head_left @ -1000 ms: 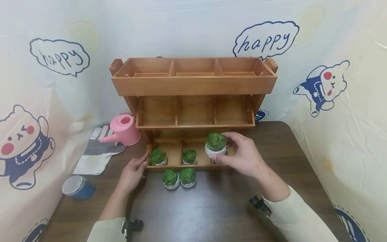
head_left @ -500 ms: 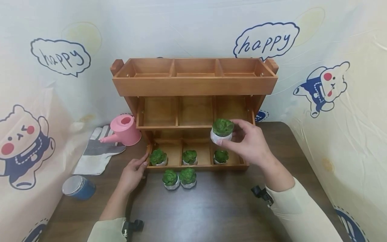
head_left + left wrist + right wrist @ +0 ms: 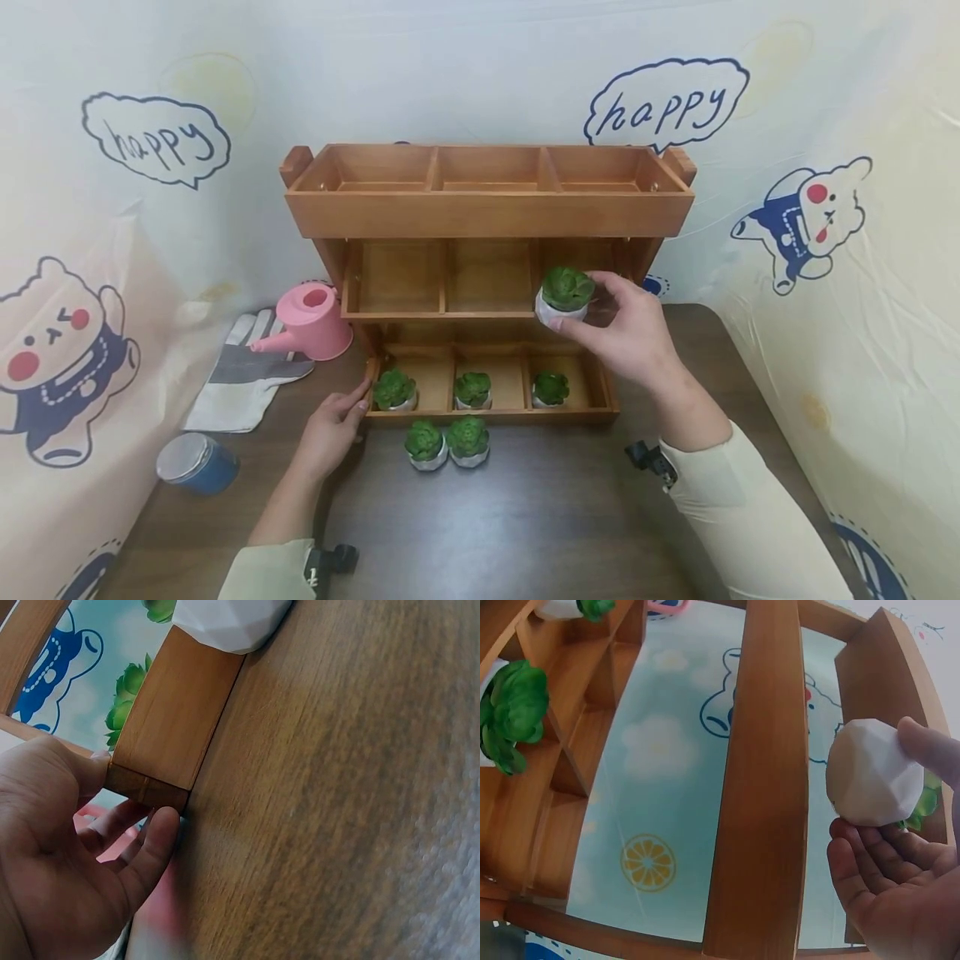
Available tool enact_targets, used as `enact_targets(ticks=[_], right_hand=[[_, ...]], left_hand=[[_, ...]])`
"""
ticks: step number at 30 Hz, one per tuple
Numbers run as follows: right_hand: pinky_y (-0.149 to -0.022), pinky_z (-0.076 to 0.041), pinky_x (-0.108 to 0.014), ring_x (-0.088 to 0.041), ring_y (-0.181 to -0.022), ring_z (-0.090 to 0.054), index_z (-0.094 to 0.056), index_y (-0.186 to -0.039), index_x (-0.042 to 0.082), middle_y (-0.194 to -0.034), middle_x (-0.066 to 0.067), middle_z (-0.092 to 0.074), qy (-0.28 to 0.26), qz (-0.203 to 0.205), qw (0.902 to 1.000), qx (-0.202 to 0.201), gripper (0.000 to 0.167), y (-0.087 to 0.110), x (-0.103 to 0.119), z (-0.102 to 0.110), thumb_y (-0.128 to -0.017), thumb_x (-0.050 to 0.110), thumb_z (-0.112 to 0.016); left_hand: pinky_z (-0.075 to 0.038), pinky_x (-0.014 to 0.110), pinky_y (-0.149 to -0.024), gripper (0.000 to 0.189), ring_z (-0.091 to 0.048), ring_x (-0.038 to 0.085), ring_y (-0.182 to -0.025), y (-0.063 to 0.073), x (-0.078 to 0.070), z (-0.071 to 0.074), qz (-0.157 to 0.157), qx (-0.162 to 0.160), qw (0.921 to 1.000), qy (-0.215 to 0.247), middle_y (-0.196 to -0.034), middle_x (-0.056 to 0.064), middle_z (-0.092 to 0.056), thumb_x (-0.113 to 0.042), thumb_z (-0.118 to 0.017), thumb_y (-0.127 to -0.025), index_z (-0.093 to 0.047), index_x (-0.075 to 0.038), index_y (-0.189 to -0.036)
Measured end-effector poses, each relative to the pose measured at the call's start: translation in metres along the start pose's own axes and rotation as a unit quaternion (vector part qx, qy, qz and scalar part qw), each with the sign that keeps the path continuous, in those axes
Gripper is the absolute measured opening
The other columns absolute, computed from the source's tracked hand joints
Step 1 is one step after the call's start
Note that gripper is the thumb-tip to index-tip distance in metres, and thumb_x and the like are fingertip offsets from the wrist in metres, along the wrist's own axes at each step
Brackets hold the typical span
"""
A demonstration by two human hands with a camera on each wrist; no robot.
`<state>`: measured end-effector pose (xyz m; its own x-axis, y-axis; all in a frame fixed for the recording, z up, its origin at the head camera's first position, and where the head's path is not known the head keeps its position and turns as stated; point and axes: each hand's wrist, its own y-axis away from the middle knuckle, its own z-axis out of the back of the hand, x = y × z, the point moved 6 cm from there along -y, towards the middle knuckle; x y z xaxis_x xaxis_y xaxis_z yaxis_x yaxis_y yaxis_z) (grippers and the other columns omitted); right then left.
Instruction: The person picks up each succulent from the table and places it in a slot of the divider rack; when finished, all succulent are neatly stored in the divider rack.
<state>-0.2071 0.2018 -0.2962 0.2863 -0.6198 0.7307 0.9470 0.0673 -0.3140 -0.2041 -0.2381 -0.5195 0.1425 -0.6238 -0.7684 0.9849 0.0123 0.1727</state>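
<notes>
Left fingers (image 3: 155, 847) grip a wooden tray (image 3: 180, 712) (white pot (image 3: 232, 622) beside it).

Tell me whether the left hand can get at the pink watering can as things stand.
Probably yes: the left hand would first have to let go of the wooden shelf, but the pink watering can stands close beyond the hand, with nothing visible standing in between.

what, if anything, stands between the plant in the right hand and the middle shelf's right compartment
No loose thing shows in between. The fixed parts to clear are the front edge of the middle shelf and the top shelf overhead; the plant and right hand hide part of the right compartment.
</notes>
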Motion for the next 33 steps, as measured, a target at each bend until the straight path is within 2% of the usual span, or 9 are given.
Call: enact_targets(ticks=[10,16,27,33], right_hand=[[-0.085,-0.054,-0.044,-0.026,-0.101,-0.064,-0.061,-0.135,0.010,-0.118,-0.007,-0.068,0.012,-0.034,0.9989,-0.029,0.067,-0.013,-0.011,0.005,-0.082,0.041,-0.088],[-0.091,-0.056,-0.050,-0.030,-0.106,-0.068,-0.059,-0.137,0.009,-0.123,-0.011,-0.066,0.003,-0.028,0.9993,-0.024,0.068,-0.020,-0.016,0.003,-0.082,0.033,-0.089],[-0.098,-0.054,-0.051,-0.032,-0.116,-0.064,-0.053,-0.143,0.005,-0.134,-0.016,-0.062,0.039,-0.024,0.9986,0.027,0.070,-0.030,-0.023,-0.009,-0.086,0.030,-0.085],[-0.095,-0.056,-0.053,-0.034,-0.110,-0.064,-0.052,-0.143,0.003,-0.132,-0.018,-0.062,0.079,-0.009,0.9954,0.054,0.068,-0.030,-0.026,-0.015,-0.091,0.035,-0.080]], left_hand=[[-0.054,0.036,-0.071,0.049,-0.065,0.023,-0.078,0.001,-0.002,0.000,0.001,-0.001,1.0000,0.002,-0.119,0.012,-0.056,-0.036,-0.053,-0.109,-0.048,-0.025,-0.157],[-0.056,0.035,-0.071,0.049,-0.065,0.023,-0.078,0.001,0.000,0.000,0.003,0.000,1.0000,0.001,-0.118,0.012,-0.056,-0.036,-0.053,-0.110,-0.048,-0.025,-0.157],[-0.053,0.036,-0.070,0.049,-0.065,0.023,-0.078,0.002,-0.003,0.000,0.003,0.002,1.0000,0.002,-0.118,0.012,-0.056,-0.036,-0.053,-0.109,-0.048,-0.025,-0.157],[-0.054,0.036,-0.071,0.049,-0.066,0.023,-0.078,0.001,-0.003,0.000,0.002,0.003,1.0000,0.001,-0.120,0.013,-0.056,-0.037,-0.053,-0.110,-0.047,-0.025,-0.157]])
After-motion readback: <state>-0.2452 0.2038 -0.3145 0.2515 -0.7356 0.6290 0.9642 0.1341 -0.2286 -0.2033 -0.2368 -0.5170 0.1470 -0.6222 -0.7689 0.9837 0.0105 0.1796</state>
